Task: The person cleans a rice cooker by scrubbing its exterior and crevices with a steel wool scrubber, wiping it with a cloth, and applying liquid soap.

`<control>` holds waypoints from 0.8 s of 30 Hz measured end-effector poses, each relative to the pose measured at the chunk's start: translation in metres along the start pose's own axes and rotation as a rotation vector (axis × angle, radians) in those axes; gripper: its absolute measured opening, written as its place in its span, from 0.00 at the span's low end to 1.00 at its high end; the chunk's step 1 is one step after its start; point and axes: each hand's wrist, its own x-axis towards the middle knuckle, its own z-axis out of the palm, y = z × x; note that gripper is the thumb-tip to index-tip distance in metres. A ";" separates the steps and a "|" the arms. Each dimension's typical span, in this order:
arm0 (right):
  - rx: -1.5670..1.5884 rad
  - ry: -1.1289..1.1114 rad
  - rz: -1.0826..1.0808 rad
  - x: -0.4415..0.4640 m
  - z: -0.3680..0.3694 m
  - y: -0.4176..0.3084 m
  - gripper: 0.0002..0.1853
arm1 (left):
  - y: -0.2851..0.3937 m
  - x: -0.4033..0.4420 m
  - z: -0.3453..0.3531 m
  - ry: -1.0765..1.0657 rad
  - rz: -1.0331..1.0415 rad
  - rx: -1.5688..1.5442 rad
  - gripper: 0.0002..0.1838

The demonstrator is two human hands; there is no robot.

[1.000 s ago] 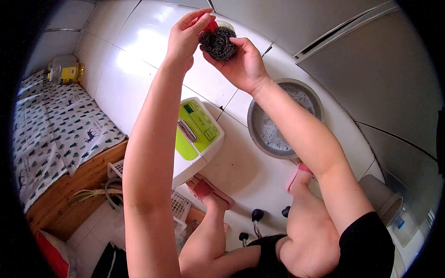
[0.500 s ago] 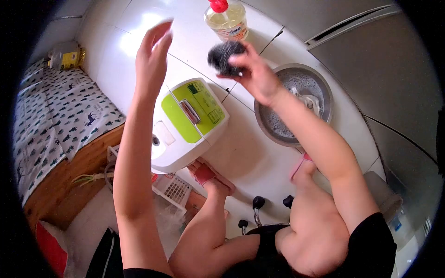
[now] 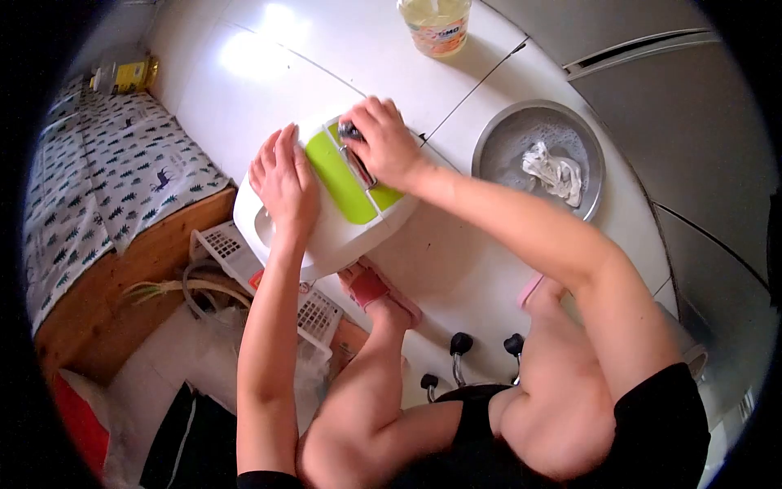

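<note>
A white rice cooker with a green lid panel and a silver handle stands on the tiled floor before me. Fingers stretched, my left hand lies on the white left part of its lid. My right hand is closed around a dark grey scouring pad and presses it on the green panel by the far end of the handle. Most of the pad is hidden under the fingers.
Right of the cooker sits a metal basin with sudsy water and a white cloth. A soap bottle stands farther back. Grey cabinet doors line the right; a cloth-covered wooden bench is at left. White baskets lie below the cooker.
Both hands were raised in the air and have come down onto the cooker lid. My right hand has brought the scouring pad down and left from near the bottle.
</note>
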 end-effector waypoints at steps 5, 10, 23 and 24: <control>0.008 -0.045 -0.079 0.018 0.003 -0.007 0.11 | -0.002 0.000 0.004 0.008 -0.003 0.006 0.20; 0.104 -0.127 -0.150 0.029 0.007 -0.007 0.11 | -0.002 0.001 0.003 0.013 -0.011 0.008 0.20; 0.158 -0.126 -0.195 0.026 0.011 -0.014 0.14 | -0.001 0.000 0.005 0.026 -0.010 0.013 0.19; 0.113 -0.132 -0.278 0.026 0.015 -0.018 0.15 | -0.002 0.001 0.006 0.029 -0.006 0.010 0.19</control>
